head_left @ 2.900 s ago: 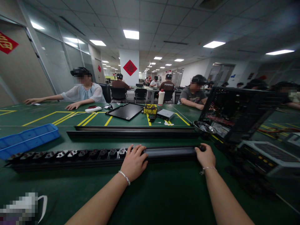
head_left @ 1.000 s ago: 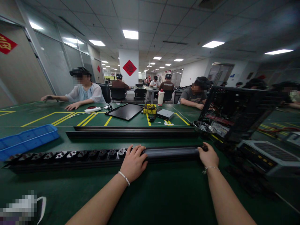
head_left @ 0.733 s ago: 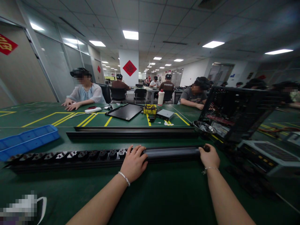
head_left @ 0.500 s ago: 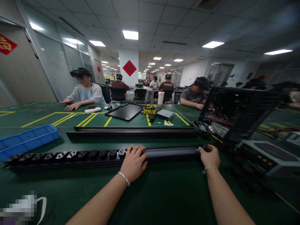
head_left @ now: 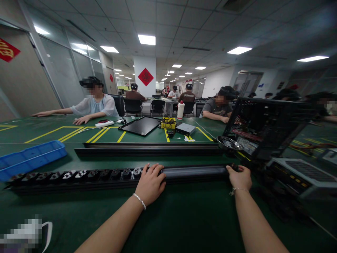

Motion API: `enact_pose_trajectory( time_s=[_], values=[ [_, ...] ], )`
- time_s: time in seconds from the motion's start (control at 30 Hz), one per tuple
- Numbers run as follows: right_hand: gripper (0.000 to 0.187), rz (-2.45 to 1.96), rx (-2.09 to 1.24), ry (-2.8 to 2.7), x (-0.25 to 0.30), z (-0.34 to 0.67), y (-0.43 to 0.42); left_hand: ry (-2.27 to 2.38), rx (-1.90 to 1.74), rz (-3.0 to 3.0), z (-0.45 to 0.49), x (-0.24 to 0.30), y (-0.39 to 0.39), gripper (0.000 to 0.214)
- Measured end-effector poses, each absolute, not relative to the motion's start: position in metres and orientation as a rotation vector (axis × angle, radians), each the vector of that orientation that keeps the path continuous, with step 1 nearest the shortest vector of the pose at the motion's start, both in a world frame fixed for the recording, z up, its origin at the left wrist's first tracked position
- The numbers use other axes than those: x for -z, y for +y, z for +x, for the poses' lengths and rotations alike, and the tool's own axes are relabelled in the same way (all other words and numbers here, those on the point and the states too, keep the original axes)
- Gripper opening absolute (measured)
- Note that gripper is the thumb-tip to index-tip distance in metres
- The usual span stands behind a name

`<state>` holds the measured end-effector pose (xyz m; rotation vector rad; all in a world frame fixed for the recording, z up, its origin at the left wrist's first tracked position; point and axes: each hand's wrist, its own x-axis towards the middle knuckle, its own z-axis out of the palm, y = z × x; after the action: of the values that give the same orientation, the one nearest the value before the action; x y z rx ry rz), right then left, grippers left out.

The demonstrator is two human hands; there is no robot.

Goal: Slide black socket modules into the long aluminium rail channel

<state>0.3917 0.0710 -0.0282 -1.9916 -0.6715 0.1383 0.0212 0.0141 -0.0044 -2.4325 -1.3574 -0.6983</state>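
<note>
In the head view, the left hand [head_left: 151, 184] grips the rail [head_left: 79, 188] loosely from above, fingers spread across it rather than clenched. The rail lies on the table [head_left: 189, 214], its row of sockets [head_left: 68, 174] running off to that hand's left, its smooth stretch [head_left: 195, 172] reaching from that hand across to the right hand [head_left: 240, 177]. There, thumb and fingers pinch a dark piece [head_left: 233, 166] at the stretch's end; from here I can't make out whether it belongs to the rail. To my eye the left hand is the anchor and should press straight down, so the rail doesn't skid or swing while the right works. The right would do best to act along the rail's own line, without lifting or twisting, lest the end tip. I'd watch the right elbow's side too: the power supply [head_left: 302, 179] sits just right of that hand, the bowl [head_left: 228, 148] beyond it, and the two bars [head_left: 147, 151] beyond the left.
</note>
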Motion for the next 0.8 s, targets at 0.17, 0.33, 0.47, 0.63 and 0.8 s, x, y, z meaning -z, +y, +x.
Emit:
enact_pose_trajectory(
  time_s=[0.17,0.33,0.47,0.63,0.8],
  values=[
    [0.052,-2.002,-0.141,-0.670,0.0279,0.3912,0.0710,-1.367,0.694,-2.437,0.0215,0.0033,0.0138,0.018],
    [0.051,-1.959,-0.125,-0.662,0.0301,0.3927,0.0717,-1.369,0.686,-2.442,0.0213,0.0036,0.0140,0.018],
    [0.051,-1.988,-0.143,-0.640,0.0304,0.3937,0.0720,-1.358,0.694,-2.437,0.0209,0.0046,0.0145,0.018],
    [0.053,-1.994,-0.146,-0.632,0.0295,0.3950,0.0722,-1.353,0.695,-2.434,0.0208,0.0051,0.0145,0.017],
    [0.051,-2.000,-0.130,-0.607,0.0301,0.3978,0.0726,-1.350,0.711,-2.434,0.0208,0.0044,0.0134,0.016]
  ],
)
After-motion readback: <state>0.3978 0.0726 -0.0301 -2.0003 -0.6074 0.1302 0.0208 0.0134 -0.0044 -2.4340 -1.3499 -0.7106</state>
